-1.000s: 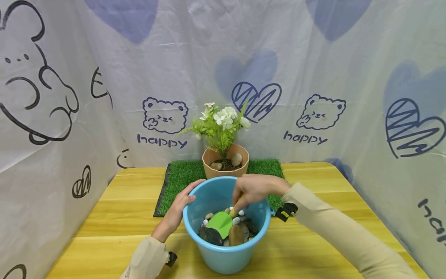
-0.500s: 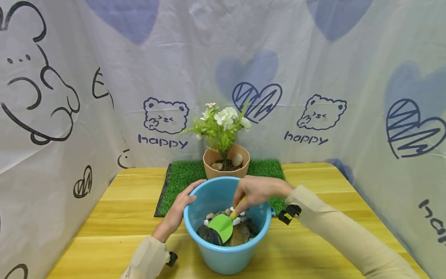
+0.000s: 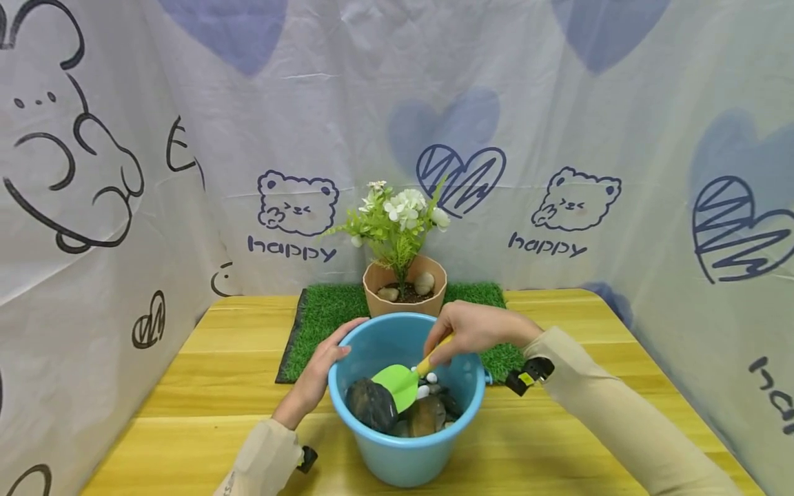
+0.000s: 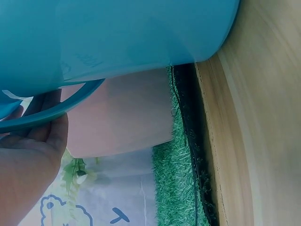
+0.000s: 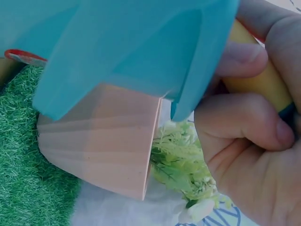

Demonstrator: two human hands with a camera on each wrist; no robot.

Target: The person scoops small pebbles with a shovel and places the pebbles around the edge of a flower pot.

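A light-blue bucket (image 3: 406, 458) holding stones stands upright at the front of the table. My left hand (image 3: 316, 372) grips its left rim, thumb inside; in the left wrist view the fingers curl at the blue rim (image 4: 70, 102). With my right hand (image 3: 471, 331) I hold a toy shovel by its yellow handle (image 5: 258, 84). The shovel's green blade (image 3: 400, 387) is inside the bucket, its left edge against a large dark stone (image 3: 372, 405). How far the blade reaches under that stone is hidden. A brown stone (image 3: 424, 417) and white pebbles (image 3: 424, 391) lie right of the blade.
Behind the bucket, a peach flowerpot (image 3: 406, 308) with white flowers (image 3: 406, 208) and stones stands on an artificial grass mat (image 3: 310, 324). The wooden table (image 3: 211, 386) extends to both sides. A printed curtain (image 3: 347, 89) hangs at the back and sides.
My right hand has moved slightly right and up, tilting the shovel flatter. The large dark stone has shifted upward and shows more of itself. My left hand stays on the rim.
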